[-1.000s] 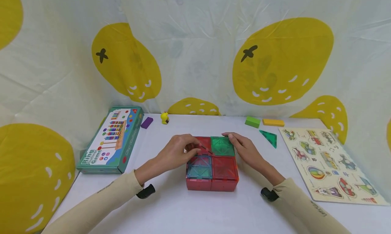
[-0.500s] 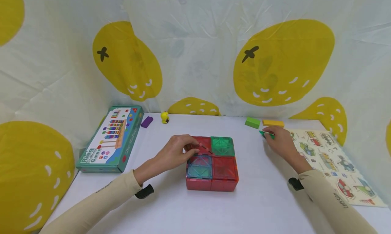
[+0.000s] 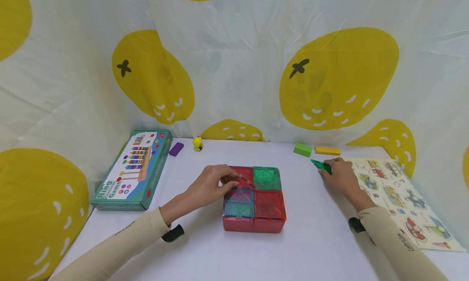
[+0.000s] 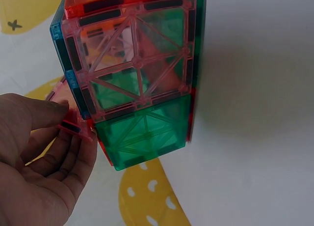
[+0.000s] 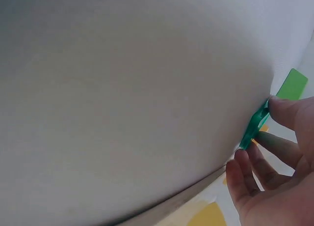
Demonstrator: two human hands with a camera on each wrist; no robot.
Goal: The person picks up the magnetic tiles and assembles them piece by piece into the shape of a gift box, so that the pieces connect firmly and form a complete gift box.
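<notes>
In the middle of the table stands a low box of magnetic tiles [image 3: 270, 204], red at the front, with red, green and bluish squares on top. My left hand [image 3: 209, 186] pinches a pinkish triangular tile [image 4: 73, 113] between thumb and fingers, at the box's back left top. In the left wrist view that tile stands out from the box; whether it touches the box I cannot tell. Right of the box, my right hand [image 3: 342, 179] grips a green triangular tile [image 3: 320, 165] by its right side, low over the table. My fingers hide part of it.
At the back right lie a green block [image 3: 303, 149] and a yellow block [image 3: 327, 150]. A picture puzzle board [image 3: 399, 199] lies under and beyond my right arm. On the left are a game box [image 3: 132, 171], a purple block [image 3: 176, 149] and a small yellow figure [image 3: 198, 143].
My right hand has left the tile box's right side, moved right and taken hold of the green triangular tile. My left hand stays in place with the pinkish triangular tile.
</notes>
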